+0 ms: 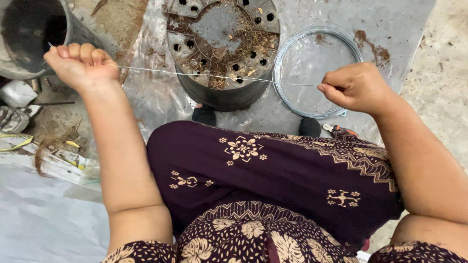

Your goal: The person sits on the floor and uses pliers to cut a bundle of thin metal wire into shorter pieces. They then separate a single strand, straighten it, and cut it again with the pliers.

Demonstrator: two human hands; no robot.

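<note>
1. Stretching a thin wire (pixel 195 74) taut between two hands, level above an upturned black pot (pixel 222 53); holding it well clear of the lap, so the strand is running straight instead of curling.

2. Clenching the left hand (pixel 80 64) into a full fist around one wire end, fingers (pixel 83 51) curled tight with a short tip poking out past the knuckles; gripping hard like this, judging by the pull, to keep the slippery strand from sliding.

3. Pinching the other part of the wire in the right hand (pixel 358 87), thumb pressing against bent fingers (pixel 336 87), closed narrowly on the strand; a finer hold, probably for guiding it.

4. Lying flat just behind the right hand, a coil of wire (pixel 317 70), resting on a grey plastic sheet (pixel 156 97) beside the pot; near enough for drawing more length, though whether the strand is joining the coil cannot be told.

5. Standing bottom-up just beyond the knees, the pot, its drain holes and dry plant scraps showing; sitting directly under the strand's middle.

6. Resting by the right knee, a small orange-handled cutter (pixel 339 130), partly hidden by the patterned purple cloth (pixel 273 170) over the lap; close to the right hand.

7. Lying at the left edge, a second dark pot (pixel 34 34), on its side, with scattered packaging (pixel 58 163) nearer on the floor, apart from both hands.
</note>
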